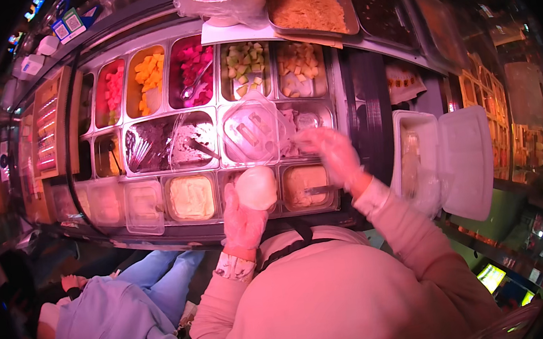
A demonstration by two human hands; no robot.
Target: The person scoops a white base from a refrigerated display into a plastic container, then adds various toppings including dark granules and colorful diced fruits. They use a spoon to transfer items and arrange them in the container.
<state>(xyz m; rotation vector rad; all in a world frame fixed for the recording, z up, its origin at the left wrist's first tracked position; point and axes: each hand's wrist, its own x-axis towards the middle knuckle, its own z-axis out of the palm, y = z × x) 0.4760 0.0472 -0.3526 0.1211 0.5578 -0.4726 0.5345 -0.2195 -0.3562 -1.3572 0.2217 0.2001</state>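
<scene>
My left hand, in a clear glove, is closed around a smooth white round piece, dough-like in look, over the front row of metal pans. My right hand, gloved too, reaches over a pan with pale contents in the middle row. Its fingers are blurred, so what they hold, if anything, does not show. A clear plastic lid lies beside that pan on the left. Under my right forearm's near side sits a pan of cream-coloured filling with a flat utensil in it.
Diced fruit fills the back pans, among them yellow cubes and magenta cubes. A dark-filled pan stands left of the lid. An opened white foam box is at right. A tray of shreds lies behind. Another person is at left.
</scene>
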